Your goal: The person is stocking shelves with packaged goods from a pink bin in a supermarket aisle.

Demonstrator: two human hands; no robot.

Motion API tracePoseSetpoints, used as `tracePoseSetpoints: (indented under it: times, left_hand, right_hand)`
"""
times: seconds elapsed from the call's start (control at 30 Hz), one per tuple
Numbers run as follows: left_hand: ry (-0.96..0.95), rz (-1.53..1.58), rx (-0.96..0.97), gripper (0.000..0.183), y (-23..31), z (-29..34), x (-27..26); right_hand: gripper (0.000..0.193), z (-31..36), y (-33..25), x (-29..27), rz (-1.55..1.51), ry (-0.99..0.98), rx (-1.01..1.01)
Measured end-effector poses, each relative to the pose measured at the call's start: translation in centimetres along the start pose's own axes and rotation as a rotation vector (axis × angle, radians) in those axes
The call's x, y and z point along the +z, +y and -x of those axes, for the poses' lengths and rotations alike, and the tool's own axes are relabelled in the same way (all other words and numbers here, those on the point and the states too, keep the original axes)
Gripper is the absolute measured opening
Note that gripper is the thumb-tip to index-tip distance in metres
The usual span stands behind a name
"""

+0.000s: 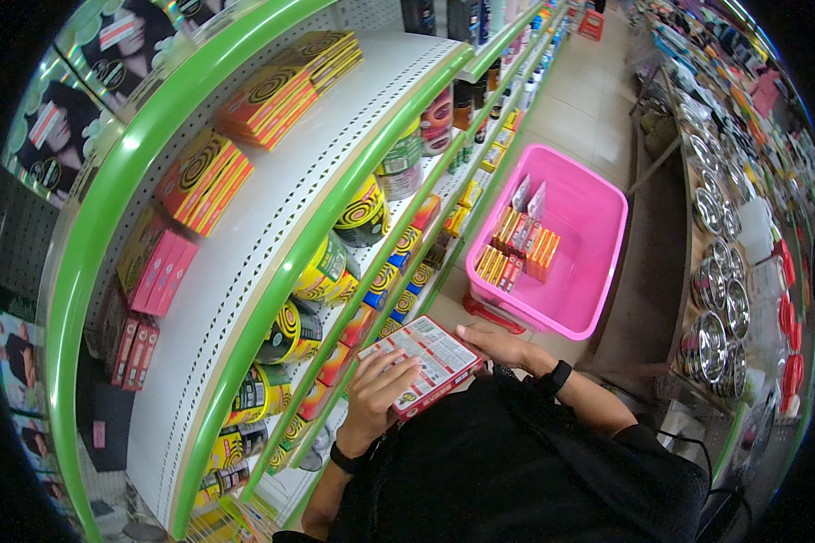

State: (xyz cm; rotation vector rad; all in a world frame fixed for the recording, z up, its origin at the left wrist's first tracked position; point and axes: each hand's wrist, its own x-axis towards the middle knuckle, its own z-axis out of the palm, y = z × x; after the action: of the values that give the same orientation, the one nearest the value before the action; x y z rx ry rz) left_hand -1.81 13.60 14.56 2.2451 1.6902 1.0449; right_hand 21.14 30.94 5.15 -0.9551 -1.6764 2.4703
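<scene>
A flat red-and-white carton point(435, 355) is held in front of my body, its printed face turned up. My left hand point(382, 391) grips its left side, with the fingers lying over the top face. My right hand point(496, 346) holds the far right corner, thumb along the edge; its other fingers are mostly hidden. Just beyond the carton stands a large pink plastic tub point(598, 303). Grouped at the left side of the tub are several small red-and-yellow boxes point(541, 249) and two pale packets point(536, 201) standing upright.
Green-edged white shelving point(244, 299) runs along my left, carrying yellow spiral-printed boxes point(281, 86), pink boxes point(161, 271) and round tubs point(364, 213). To the right, a wooden display table point(670, 299) bears stacked metal bowls point(704, 348). A red stool point(591, 24) stands far down the tiled aisle.
</scene>
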Motion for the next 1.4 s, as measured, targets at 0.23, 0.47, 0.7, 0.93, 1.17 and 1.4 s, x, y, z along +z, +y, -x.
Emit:
tracePoseSetpoints:
  times: [0.23, 0.47, 0.7, 0.93, 1.17, 1.4]
  left_hand:
    - [-0.102, 0.069, 0.099, 0.027, -1.0, -2.8, 2.0]
    - [0.121, 0.141, -0.323, 0.063, -2.8, -2.4, 4.8]
    - [0.169, 1.713, -0.898, 0.050, -6.9, -0.5, 5.8]
    - [0.104, 1.478, -0.892, 0.040, -6.3, -2.6, 6.3]
    - [0.130, 1.211, -0.812, 0.031, -5.0, -4.1, 6.3]
    - [0.103, 0.829, -0.712, 0.023, -4.8, -6.8, 9.1]
  right_hand:
    - [0.039, 1.1, -0.8, -0.6, -0.460, -0.097, -0.094]
    - [0.036, 1.8, -2.3, -0.2, -0.530, 0.002, -0.180]
    - [0.042, 1.2, -3.2, 0.4, -0.492, 0.022, -0.261]
    - [0.050, -0.3, -2.7, 0.7, -0.347, 0.048, -0.271]
    - [0.051, -1.3, -1.0, 0.6, -0.004, 0.332, -0.220]
    - [0.063, 0.7, -3.8, 2.2, 0.029, 0.329, -0.287]
